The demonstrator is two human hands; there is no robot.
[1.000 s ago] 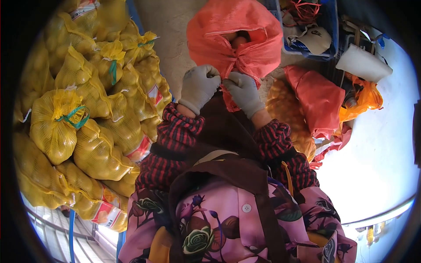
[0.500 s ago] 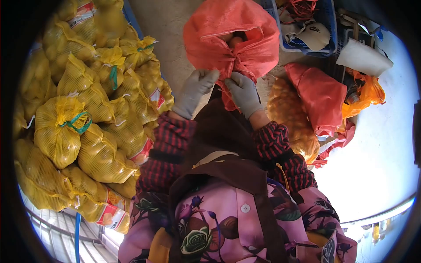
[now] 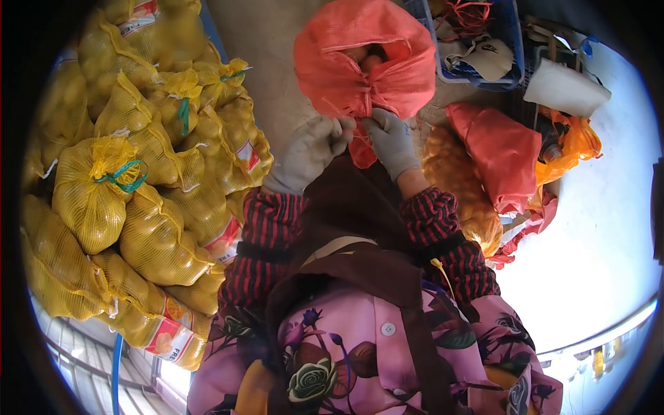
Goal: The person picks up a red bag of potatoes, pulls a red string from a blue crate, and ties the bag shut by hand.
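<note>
A bulging red woven bag [image 3: 321, 59] stands before me, with round brownish produce [image 3: 372, 63] showing through a gap in its top. Its gathered neck hangs toward me in a loose red tail [image 3: 362, 151]. My left hand [image 3: 308, 153], in a grey glove, is closed at the left of the neck, fingertips pinched by a thin red string [image 3: 337, 108]. On the other side my right hand [image 3: 392, 145], gloved too, grips the gathered neck between thumb and fingers. The fingers partly hide the neck and string.
Yellow mesh sacks of round produce [image 3: 155, 235] are piled at left, some tied with green string. At right lie an orange mesh sack [image 3: 453, 187] and a folded red bag [image 3: 494, 155]. A blue crate [image 3: 513, 72] behind holds a cap [image 3: 490, 57] and red strings.
My left hand has rolled over, its back turning more toward me, and moved slightly lower. The right hand stays at the bag's neck, shifted a little to the right.
</note>
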